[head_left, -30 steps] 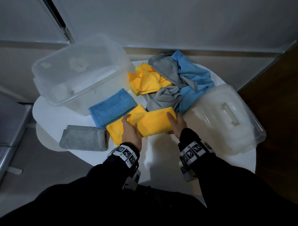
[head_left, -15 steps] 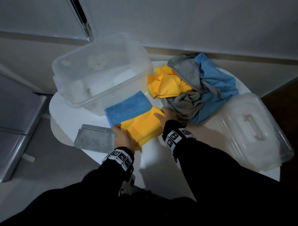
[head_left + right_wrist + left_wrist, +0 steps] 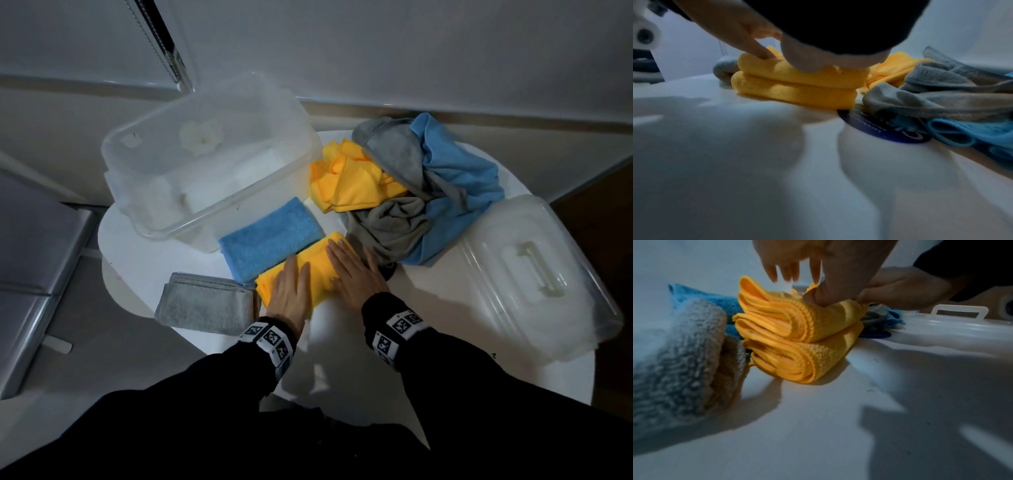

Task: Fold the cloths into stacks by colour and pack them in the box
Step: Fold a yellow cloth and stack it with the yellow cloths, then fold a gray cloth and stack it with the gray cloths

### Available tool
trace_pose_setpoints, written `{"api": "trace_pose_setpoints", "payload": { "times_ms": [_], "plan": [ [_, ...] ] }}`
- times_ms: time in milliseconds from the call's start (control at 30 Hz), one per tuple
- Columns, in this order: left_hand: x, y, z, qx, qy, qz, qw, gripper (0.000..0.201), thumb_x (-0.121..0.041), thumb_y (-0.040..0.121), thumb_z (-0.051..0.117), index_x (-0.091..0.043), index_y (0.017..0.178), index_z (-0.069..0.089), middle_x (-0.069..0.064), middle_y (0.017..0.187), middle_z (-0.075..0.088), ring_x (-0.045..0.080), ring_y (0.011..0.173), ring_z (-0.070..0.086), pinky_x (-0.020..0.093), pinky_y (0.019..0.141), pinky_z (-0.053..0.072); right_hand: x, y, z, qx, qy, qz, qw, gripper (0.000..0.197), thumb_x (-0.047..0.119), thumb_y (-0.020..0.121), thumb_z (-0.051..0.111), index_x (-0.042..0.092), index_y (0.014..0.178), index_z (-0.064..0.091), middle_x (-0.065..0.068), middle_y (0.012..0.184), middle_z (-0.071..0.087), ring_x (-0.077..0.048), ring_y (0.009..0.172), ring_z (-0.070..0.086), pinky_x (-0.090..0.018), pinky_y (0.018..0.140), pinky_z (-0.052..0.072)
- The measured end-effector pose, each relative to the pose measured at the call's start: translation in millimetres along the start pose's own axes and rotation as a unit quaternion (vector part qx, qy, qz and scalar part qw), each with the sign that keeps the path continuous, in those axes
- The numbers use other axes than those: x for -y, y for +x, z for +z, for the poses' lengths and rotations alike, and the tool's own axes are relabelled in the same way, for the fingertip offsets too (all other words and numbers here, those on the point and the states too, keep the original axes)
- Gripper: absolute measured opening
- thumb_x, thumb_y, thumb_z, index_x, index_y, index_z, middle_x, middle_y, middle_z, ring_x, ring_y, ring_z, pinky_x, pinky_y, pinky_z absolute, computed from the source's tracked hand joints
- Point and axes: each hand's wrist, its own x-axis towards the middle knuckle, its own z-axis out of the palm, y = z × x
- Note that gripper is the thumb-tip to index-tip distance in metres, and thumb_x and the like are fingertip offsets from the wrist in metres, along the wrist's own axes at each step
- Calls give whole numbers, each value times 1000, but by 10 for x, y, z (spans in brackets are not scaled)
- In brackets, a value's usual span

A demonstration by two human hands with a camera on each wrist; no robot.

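A stack of two folded yellow cloths (image 3: 313, 265) lies on the white table (image 3: 428, 346), beside a folded blue cloth (image 3: 270, 240) and a folded grey cloth (image 3: 205, 303). My left hand (image 3: 289, 291) lies flat on the stack's left part and my right hand (image 3: 356, 274) lies flat on its right part. In the left wrist view the thumb presses into the top yellow cloth (image 3: 797, 318), fingers straight. The right wrist view shows my palm resting on the yellow stack (image 3: 797, 84). The clear box (image 3: 209, 161) stands at the back left.
A heap of unfolded cloths lies at the back right: yellow (image 3: 352, 185), grey (image 3: 394, 157) and blue (image 3: 459, 178). The box lid (image 3: 537, 274) with a handle lies on the right. A dark round sticker (image 3: 879, 129) is on the table by the heap.
Both hands held the folded yellow cloth by its ends, carried it left and set it on the other yellow one. The fingers have let go and now lie flat on top.
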Motion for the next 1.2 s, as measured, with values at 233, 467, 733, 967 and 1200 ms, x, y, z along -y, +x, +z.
{"api": "trace_pose_setpoints", "payload": {
  "times_ms": [233,467,733,967,1200],
  "plan": [
    [147,-55,124,76,53,-15,996,78,-53,97,8,4,143,33,34,146,28,46,136,31,55,108,30,3,139,48,132,21,34,990,67,52,96,19,15,151,19,3,160,14,-13,147,17,-53,112,22],
    [168,-34,144,63,82,-10,995,74,-51,88,30,-3,144,35,29,147,31,41,135,36,50,107,36,-51,236,-38,150,-2,11,989,67,53,94,20,19,151,21,6,159,18,-11,145,21,-59,108,29],
    [132,-41,125,82,100,-33,991,76,-46,85,41,-5,146,23,28,148,30,41,136,35,52,106,37,-619,99,-396,45,-56,96,993,54,17,71,68,26,123,54,-2,124,56,-24,110,53,-41,87,44],
    [97,-51,116,101,109,-45,988,94,-36,80,64,-10,149,6,28,153,15,42,141,21,53,111,26,-828,-6,-440,97,-71,178,977,29,11,85,60,11,113,61,-11,115,57,-29,115,51,-44,96,32],
    [54,-68,52,131,107,-65,983,91,-32,90,54,-14,150,-12,20,156,-15,33,146,-8,48,118,5,-795,82,-689,-55,47,202,977,19,20,96,48,9,89,62,-13,90,67,-30,87,61,-41,92,34]
  ]
}}
